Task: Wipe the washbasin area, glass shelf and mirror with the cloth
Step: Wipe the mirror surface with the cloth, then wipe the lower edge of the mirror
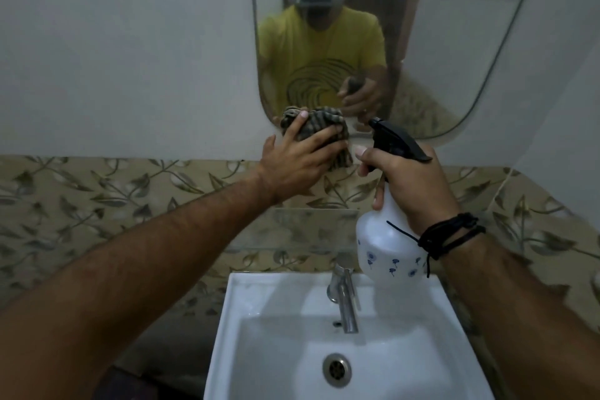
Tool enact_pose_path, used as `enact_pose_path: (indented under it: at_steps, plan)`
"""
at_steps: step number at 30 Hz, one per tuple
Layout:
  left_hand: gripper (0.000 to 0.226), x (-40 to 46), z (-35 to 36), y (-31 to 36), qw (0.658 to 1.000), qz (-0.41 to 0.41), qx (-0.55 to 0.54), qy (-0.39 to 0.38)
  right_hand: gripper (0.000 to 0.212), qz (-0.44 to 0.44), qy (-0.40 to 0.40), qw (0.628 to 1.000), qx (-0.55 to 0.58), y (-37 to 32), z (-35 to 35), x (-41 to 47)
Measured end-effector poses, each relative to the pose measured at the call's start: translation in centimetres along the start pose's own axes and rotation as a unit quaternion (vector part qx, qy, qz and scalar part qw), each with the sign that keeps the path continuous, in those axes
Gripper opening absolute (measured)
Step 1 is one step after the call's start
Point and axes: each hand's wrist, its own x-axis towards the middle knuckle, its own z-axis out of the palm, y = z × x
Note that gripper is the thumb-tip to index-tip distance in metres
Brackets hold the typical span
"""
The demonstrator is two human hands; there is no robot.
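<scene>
- My left hand (292, 159) was pressed flat on the cloth (311, 130), fingers spread wide over it, pushing it against the lower left edge of the mirror (438, 42).
- The cloth was a striped brown-grey rag, bunched up; its upper part lay on the glass, and a corner hung down over the wall below the mirror's rim.
- My right hand (409, 185) had its grip closed around the neck of a spray bottle (386, 243), held upright above the basin (282, 334), with the black nozzle (389, 136) pointing up and left toward the mirror.
- I could not tell whether a finger was squeezing the trigger.
- A black cord band (451, 234) sat on my right wrist, touching the bottle's shoulder.
- The glass shelf (311, 221) ran along the leaf-patterned tile (97, 204), below the cloth and above the tap (344, 295).
- The bottle hung in front of the shelf's right end.
- The tap stood at the back of the white basin, with the drain (337, 370) straight in front of it.
- The mirror showed a yellow shirt and a head-worn camera.
</scene>
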Motion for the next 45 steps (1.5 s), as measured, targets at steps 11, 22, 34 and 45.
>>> enact_pose_path:
  at_steps: [11,22,34,45]
  plan:
    - [0.075,-5.2,-3.7,-3.7,0.984,-0.06,-0.014,-0.169,0.024,-0.013,-0.05,0.999,0.002,0.0,3.8,-2.0]
    - [0.055,-19.2,-7.7,-7.0,0.969,-0.14,0.041,-0.197,0.044,-0.103,-0.181,0.978,-0.024,-0.7,15.3,-6.1]
    - [0.051,-42.7,-11.6,-2.7,0.887,-0.31,0.052,-0.339,0.064,-0.153,-0.397,0.901,-0.085,3.7,31.3,-15.9]
    - [0.057,-59.0,-7.4,6.2,0.733,-0.51,-0.09,-0.442,0.053,-0.155,-0.524,0.825,-0.143,16.2,47.3,-24.2]
